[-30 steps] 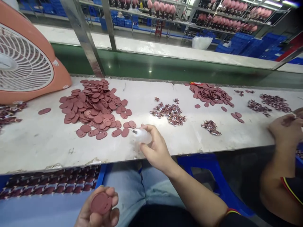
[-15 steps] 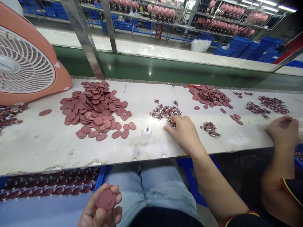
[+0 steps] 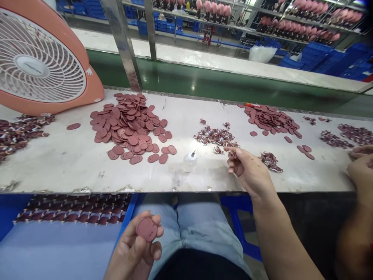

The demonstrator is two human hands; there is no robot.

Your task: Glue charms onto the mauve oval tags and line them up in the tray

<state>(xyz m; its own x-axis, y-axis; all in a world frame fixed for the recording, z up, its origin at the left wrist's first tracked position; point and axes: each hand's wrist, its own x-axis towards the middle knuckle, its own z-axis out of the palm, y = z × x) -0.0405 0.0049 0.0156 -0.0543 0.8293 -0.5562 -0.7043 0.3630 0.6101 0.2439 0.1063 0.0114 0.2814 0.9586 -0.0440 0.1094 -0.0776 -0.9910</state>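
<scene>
My left hand (image 3: 135,247) holds a flat maroon oval disc (image 3: 146,229) with small slots in it, above my lap. Over the table, my right hand (image 3: 247,169) is pinched closed just right of a pile of small dark-red and white pieces (image 3: 217,136). Something small and reddish seems to be between its fingers, too hidden to make out. One loose small piece (image 3: 218,150) lies close to the fingertips. A small clear bottle with a needle tip (image 3: 190,162) stands left of my right hand. Farther left is a large heap of maroon discs (image 3: 128,122).
An orange fan (image 3: 93,87) stands at the left. A blue bin (image 3: 67,241) with rows of dark-red pieces sits below the table edge. More discs (image 3: 271,118) and small pieces (image 3: 270,161) lie to the right, near another person's hand (image 3: 361,167).
My right hand has lifted off the pile of small pieces and turned, fingers pinched. The left hand still holds the disc, slightly higher in view. The whole view has shifted.
</scene>
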